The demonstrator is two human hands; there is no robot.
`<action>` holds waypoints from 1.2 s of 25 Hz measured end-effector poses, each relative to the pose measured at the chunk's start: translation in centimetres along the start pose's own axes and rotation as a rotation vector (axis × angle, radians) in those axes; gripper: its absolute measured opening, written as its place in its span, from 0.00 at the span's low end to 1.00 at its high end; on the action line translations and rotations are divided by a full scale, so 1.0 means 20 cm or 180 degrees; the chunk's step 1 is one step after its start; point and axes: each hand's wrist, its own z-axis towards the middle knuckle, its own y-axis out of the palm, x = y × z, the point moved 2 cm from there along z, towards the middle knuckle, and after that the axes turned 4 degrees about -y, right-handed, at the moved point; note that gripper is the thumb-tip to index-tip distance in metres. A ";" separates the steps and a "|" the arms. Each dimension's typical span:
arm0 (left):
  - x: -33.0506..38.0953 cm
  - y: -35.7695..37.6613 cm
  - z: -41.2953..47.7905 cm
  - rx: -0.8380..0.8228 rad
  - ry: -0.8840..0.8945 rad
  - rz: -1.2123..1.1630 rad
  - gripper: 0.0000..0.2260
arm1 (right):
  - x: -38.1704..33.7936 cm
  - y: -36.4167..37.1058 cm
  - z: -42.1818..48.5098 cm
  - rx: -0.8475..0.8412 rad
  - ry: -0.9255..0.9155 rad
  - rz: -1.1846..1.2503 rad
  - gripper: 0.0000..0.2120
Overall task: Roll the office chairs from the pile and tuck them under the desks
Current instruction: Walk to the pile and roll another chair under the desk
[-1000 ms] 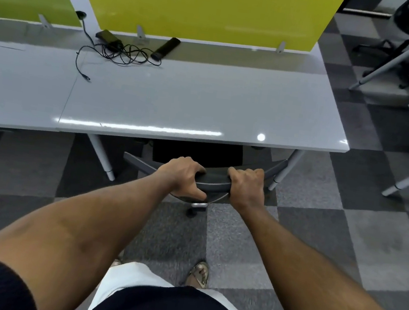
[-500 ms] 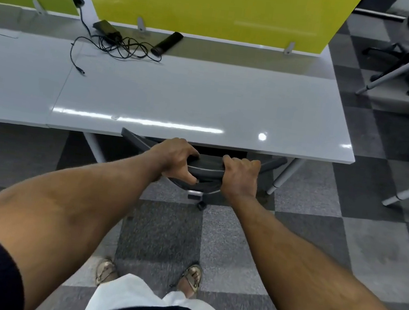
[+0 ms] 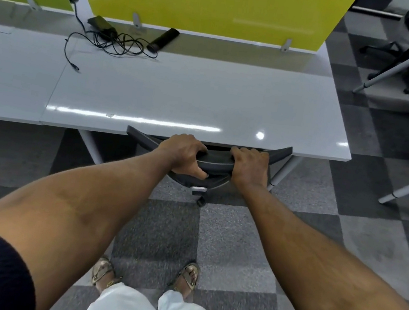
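Checkered grey carpet floor (image 3: 239, 238) takes up most of the view, running under everything and back past the fingertips on the right side. Next biggest is the long white desk (image 3: 193, 95), its near edge sitting right in front of the knuckles of both hands. A yellow-green divider panel (image 3: 206, 0) stands along the far edge of the desk, well beyond the fingers.

The office chair (image 3: 214, 159) is pushed in at the desk. Its curved dark backrest top is right up against the near desk edge, and whatever is further in is hidden under the desktop. The backrest ends stick out either side of the hands, and one caster (image 3: 200, 201) shows just below the fingers, on the side towards the person.

The left hand (image 3: 185, 154) has its fingers wrapped over the top rim of the backrest, with the thumb lying along the near face and pointing towards the other hand. The right hand (image 3: 250, 165) is clamped on the same rim, fingers curled over the top so the tips are out of sight. The two hands are near each other, with a bare bit of rim between them.

Far beyond the left fingers, up by the divider, there's a tangle of black cable (image 3: 119, 45), a dark power brick (image 3: 102, 23) touching it, and a black stick-shaped thing (image 3: 163, 40) just beside that. Can't tell what the stick is.
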 end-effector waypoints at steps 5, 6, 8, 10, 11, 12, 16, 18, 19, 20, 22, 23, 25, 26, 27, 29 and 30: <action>-0.02 0.04 -0.12 0.0323 -0.0137 0.0414 0.32 | -0.03 -0.03 -0.02 -0.0253 -0.0049 0.0106 0.25; -0.03 0.06 -0.14 0.0430 -0.0123 0.0558 0.31 | -0.04 -0.02 -0.03 -0.0317 -0.0048 0.0118 0.28; -0.08 0.08 -0.22 0.0648 -0.0153 0.0585 0.31 | -0.07 -0.04 -0.04 -0.0375 -0.0059 0.0149 0.32; -0.14 0.09 -0.32 0.0834 -0.0215 0.0502 0.35 | -0.17 -0.07 -0.07 -0.0353 -0.0142 0.0204 0.39; -0.17 0.10 -0.38 0.0888 -0.0258 0.0490 0.38 | -0.23 -0.08 -0.08 -0.0319 -0.0196 0.0240 0.42; -0.21 0.10 -0.43 0.0939 -0.0310 0.0483 0.40 | -0.29 -0.10 -0.08 -0.0270 -0.0254 0.0279 0.45; -0.47 0.08 -0.71 0.1079 -0.0709 0.0366 0.45 | -0.68 -0.19 -0.08 0.0032 -0.0593 0.0449 0.45; -0.65 0.07 -0.87 0.1103 -0.0867 0.0343 0.45 | -0.89 -0.24 -0.05 0.0089 -0.0724 0.0537 0.45; -0.75 0.06 -0.95 0.1109 -0.0950 0.0317 0.45 | -1.01 -0.27 -0.04 0.0093 -0.0799 0.0544 0.46; -0.84 0.06 -1.03 0.1109 -0.1033 0.0310 0.45 | -1.13 -0.30 -0.03 0.0082 -0.0873 0.0575 0.47; -1.07 0.05 -1.21 0.1111 -0.1237 0.0286 0.45 | -1.41 -0.35 0.00 0.0066 -0.1038 0.0638 0.47; -1.18 0.05 -1.28 0.1099 -0.1318 0.0264 0.45 | -1.54 -0.38 0.01 0.0082 -0.1094 0.0682 0.47; -1.38 0.05 -1.44 0.1147 -0.1464 0.0208 0.46 | -1.81 -0.43 0.03 0.0068 -0.1180 0.0760 0.47; -1.50 0.06 -1.54 0.1165 -0.1577 0.0176 0.46 | -1.99 -0.44 0.04 0.0065 -0.1238 0.0778 0.47; -1.61 0.06 -1.63 0.1181 -0.1672 0.0136 0.46 | -2.14 -0.46 0.04 0.0074 -0.1282 0.0817 0.47; -1.79 0.06 -1.81 0.1163 -0.1859 0.0091 0.45 | -2.41 -0.48 0.04 0.0110 -0.1394 0.0948 0.47; -1.91 0.07 -1.93 0.1171 -0.1985 0.0086 0.45 | -2.58 -0.50 0.03 0.0121 -0.1469 0.0989 0.47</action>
